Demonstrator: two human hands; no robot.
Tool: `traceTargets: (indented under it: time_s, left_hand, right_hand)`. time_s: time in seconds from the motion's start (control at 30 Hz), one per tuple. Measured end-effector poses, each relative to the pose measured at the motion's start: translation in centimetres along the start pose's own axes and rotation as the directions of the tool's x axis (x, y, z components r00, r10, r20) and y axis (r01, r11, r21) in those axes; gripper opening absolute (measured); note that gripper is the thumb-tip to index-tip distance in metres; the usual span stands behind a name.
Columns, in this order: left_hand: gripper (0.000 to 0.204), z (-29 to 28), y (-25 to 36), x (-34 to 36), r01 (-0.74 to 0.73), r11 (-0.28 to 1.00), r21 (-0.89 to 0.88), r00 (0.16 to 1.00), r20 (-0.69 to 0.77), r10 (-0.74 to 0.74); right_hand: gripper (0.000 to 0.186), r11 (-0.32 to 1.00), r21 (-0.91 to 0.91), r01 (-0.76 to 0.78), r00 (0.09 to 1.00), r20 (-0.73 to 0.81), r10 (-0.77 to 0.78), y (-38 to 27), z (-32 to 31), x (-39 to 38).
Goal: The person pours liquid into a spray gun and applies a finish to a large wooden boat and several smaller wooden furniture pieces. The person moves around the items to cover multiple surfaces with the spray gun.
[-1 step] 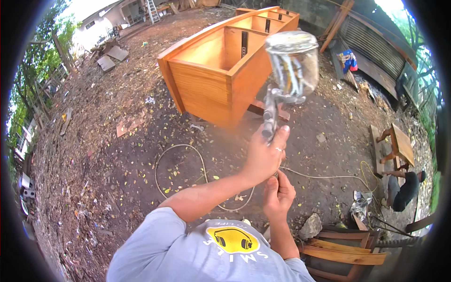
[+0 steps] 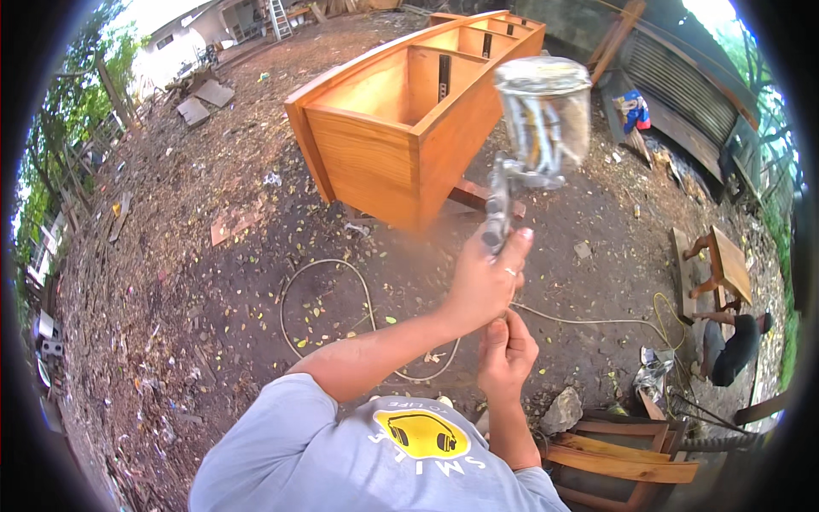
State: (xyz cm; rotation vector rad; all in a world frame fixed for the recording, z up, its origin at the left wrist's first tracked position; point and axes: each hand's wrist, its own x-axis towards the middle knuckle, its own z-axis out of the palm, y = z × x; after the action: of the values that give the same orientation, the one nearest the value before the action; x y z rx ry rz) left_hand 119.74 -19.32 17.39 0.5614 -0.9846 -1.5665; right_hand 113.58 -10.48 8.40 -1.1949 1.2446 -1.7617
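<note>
My left hand (image 2: pixel 485 283) is wrapped around the handle of a metal spray gun (image 2: pixel 500 198), which points away from me. On top of the gun sits a clear paint cup (image 2: pixel 548 124) with a whitish lid, its sides streaked. Just below, my right hand (image 2: pixel 508 352) pinches the air hose (image 2: pixel 589 321) near the bottom of the grip; the fingers cover most of that spot. Beyond the gun lies a long orange-brown wooden cabinet (image 2: pixel 363 171) with open compartments, raised on supports. A faint haze hangs by its near lower corner.
The hose loops on the leaf-strewn dirt. At right, a person (image 2: pixel 734 352) in dark clothes bends near a small wooden table (image 2: pixel 728 260). Wooden frames (image 2: pixel 614 461) and a rock (image 2: pixel 563 411) lie close at my lower right. Corrugated metal sheeting (image 2: pixel 682 81) stands far right.
The spray gun and its cup have shifted slightly to the right, with my left hand. My right hand has hardly moved.
</note>
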Motion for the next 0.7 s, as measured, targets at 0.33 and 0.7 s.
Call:
traceTargets:
  time_s: [0.33,0.7]
  left_hand:
    - [0.020,4.2,-5.1,1.8,0.033,0.999,0.028,0.926,0.376,-0.041]
    - [0.017,5.4,-9.4,2.3,0.087,0.996,0.029,0.861,0.500,-0.090]
  right_hand:
    - [0.039,0.888,0.408,-0.211,0.977,0.055,0.207,-2.4,-6.0,1.3]
    - [0.049,0.845,0.457,-0.278,0.960,0.157,0.231,0.1,-10.6,2.0]
